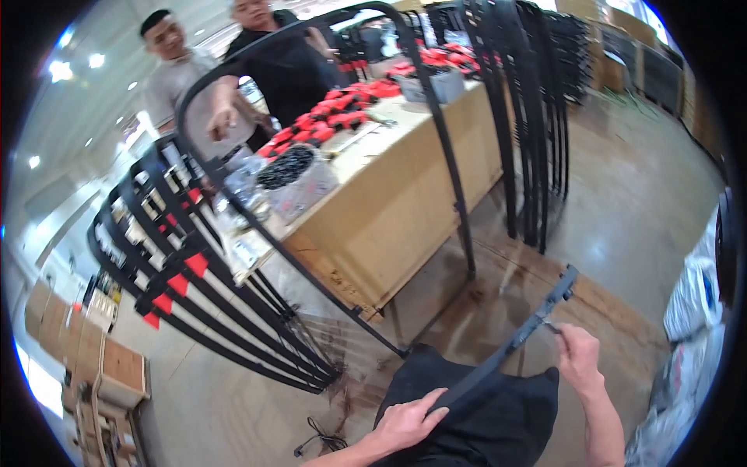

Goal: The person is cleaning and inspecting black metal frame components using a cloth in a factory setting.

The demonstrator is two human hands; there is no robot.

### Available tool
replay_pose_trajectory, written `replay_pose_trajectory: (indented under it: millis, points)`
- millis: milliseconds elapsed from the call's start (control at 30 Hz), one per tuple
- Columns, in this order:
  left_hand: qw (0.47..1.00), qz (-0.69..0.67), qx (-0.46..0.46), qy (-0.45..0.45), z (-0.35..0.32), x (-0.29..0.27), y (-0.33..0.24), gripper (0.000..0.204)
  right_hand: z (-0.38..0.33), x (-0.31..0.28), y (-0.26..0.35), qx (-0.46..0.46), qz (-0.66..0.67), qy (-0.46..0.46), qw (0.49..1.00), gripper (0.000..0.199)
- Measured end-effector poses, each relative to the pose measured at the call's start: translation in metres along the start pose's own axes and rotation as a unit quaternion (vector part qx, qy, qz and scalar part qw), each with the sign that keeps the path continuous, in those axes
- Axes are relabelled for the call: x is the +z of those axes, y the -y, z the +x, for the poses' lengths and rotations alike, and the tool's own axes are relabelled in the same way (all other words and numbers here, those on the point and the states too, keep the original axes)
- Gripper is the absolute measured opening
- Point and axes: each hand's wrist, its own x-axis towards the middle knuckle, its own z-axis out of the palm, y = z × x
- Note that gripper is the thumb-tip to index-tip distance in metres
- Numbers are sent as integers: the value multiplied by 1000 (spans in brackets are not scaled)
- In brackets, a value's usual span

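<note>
A dark flat metal bar lies slantwise over my black-clad lap, its far end up to the right with a small bracket on it. My left hand is closed around the bar's near part, thumb on top. Beside the bar's far end, my right hand is closed with thumb and fingers pinched together. A small greyish bit shows at its fingertips against the bar, too small to name. In front of me stands a bent black tube frame, upright against the worktable.
A wooden worktable holds red-and-black parts and a tub of small black pieces. Black frames lean at left and right. Two people stand behind the table. White sacks lie right; a cable is on the floor.
</note>
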Motion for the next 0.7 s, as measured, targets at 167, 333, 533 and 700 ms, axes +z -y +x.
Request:
replay_pose_trajectory:
  millis: [167, 333, 533, 700]
  points:
    - [1000, -12, 3, -27, -12, 1, 6, 55, 0, 21, -38, 129, -19, -2, 992, 10]
    - [1000, -6, 8, -16, -6, 0, 9, 55, -30, 48, -16, 67, 50, 6, 996, 10]
    - [999, -22, 20, -27, -4, 2, 16, 55, -25, 23, 15, 161, 185, -40, 969, 16]
    - [1000, -20, -19, 0, -8, -1, 13, 53, -9, 8, 27, 78, 128, -51, 987, 15]
